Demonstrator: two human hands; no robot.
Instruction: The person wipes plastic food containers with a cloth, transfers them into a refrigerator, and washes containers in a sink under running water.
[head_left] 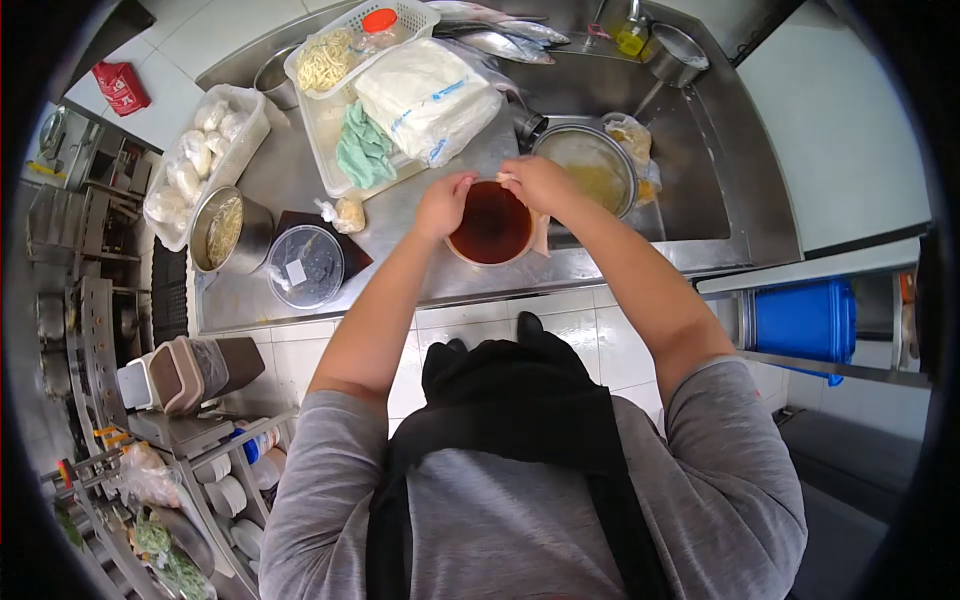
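A round container of dark red-brown liquid [492, 222] stands near the front edge of the steel counter [400, 272]. My left hand [443, 205] is at its upper left rim, thumb and fingers closed together. On the opposite side, my right hand [530, 185] is closed at the upper right rim, with something small and pale at its fingertips that I cannot make out. A pinkish cloth or piece [541, 235] shows at the container's right side. Just right of my right hand, a round metal strainer or bowl with yellowish contents [590, 170] sits by the sink.
Behind lie a white wrapped package [430, 95], a green cloth [364, 148], a noodle basket [328, 62] and fish [505, 42]. At left are a tub of bagged items [205, 150], a metal pot [228, 232] and a lidded round container [306, 267].
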